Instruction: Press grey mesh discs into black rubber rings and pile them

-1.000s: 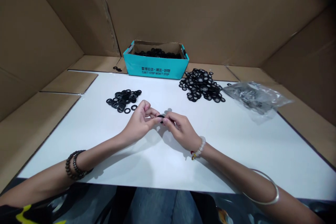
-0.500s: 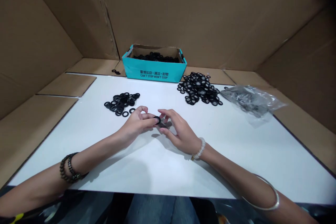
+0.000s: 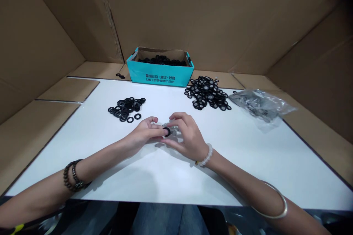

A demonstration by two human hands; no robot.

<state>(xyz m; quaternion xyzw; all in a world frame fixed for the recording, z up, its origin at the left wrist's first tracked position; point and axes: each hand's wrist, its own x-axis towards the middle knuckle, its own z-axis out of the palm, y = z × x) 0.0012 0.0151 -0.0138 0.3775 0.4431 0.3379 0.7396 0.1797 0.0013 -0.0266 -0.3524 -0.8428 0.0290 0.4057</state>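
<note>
My left hand (image 3: 145,132) pinches a black rubber ring washer (image 3: 167,131) between thumb and fingers, above the white table. Close against it, my right hand (image 3: 187,134) curls its fingers around several small grey discs (image 3: 174,130), partly hidden behind the fingers. Its thumb and fingertips lie beside the washer; whether they touch it I cannot tell. Beyond my left hand is a loose pile of black ring washers (image 3: 125,109). Farther off to the right lies a larger heap of black washers with grey centres (image 3: 206,93).
A turquoise box (image 3: 160,74) of black rings stands at the back. On the right lies a clear plastic bag (image 3: 261,104) with grey pieces in it. Cardboard walls (image 3: 206,18) enclose the back and sides of the white table (image 3: 248,147).
My right hand has moved left and closed in on the washer in my left hand. The washer has dropped slightly lower. The whole view has shifted a little.
</note>
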